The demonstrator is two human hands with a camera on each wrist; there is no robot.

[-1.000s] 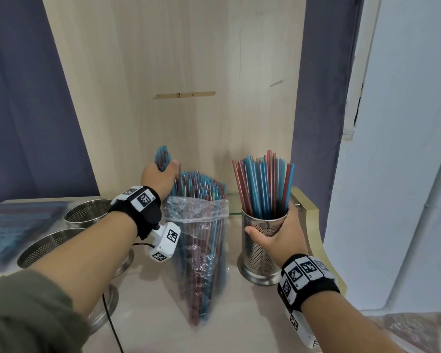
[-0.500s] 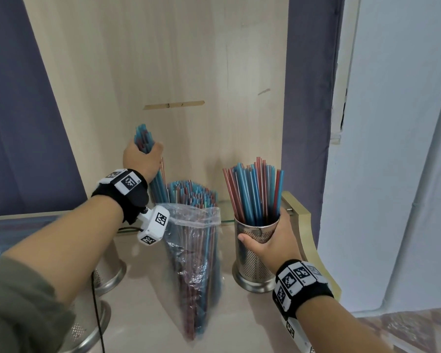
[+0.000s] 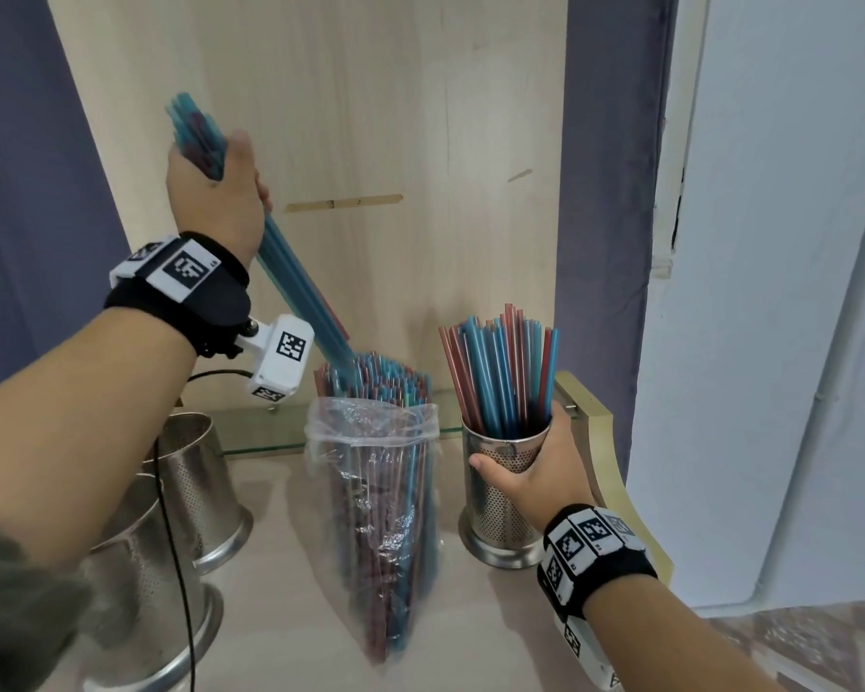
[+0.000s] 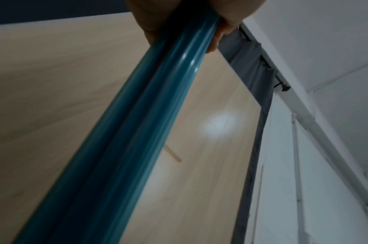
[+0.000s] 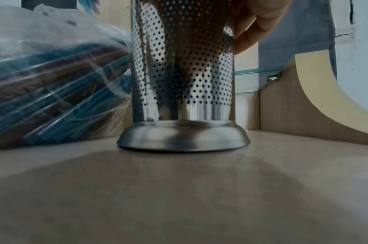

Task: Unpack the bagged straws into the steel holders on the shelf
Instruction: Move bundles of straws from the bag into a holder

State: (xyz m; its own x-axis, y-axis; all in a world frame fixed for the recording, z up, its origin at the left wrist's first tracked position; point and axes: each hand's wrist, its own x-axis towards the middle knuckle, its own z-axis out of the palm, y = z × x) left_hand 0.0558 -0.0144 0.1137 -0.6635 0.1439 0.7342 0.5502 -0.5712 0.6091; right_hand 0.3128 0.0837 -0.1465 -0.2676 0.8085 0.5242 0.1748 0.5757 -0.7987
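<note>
A clear plastic bag (image 3: pixel 375 496) of blue and red straws stands upright on the shelf (image 3: pixel 295 616). My left hand (image 3: pixel 216 192) grips a bundle of mostly blue straws (image 3: pixel 300 297) high above the bag, their lower ends still among the bagged ones. The same bundle (image 4: pixel 137 123) runs down from my fingers (image 4: pixel 149 24) in the left wrist view. My right hand (image 3: pixel 535 472) holds a perforated steel holder (image 3: pixel 495 491) part-filled with straws (image 3: pixel 500 372), standing right of the bag. The right wrist view has the holder (image 5: pixel 183 79) up close with the bag (image 5: pixel 53 90) beside it.
Two more steel holders (image 3: pixel 201 486), (image 3: pixel 136 591) stand at the left, a black cable (image 3: pixel 176 551) hanging over them. A wooden back panel (image 3: pixel 370 142) rises behind, with a glass strip (image 3: pixel 265 429) at its foot. A curved wooden side piece (image 3: pixel 600 442) edges the shelf at the right.
My left hand has risen steadily, drawing the gripped bundle of straws up out of the bag. The right hand has stayed on the holder.
</note>
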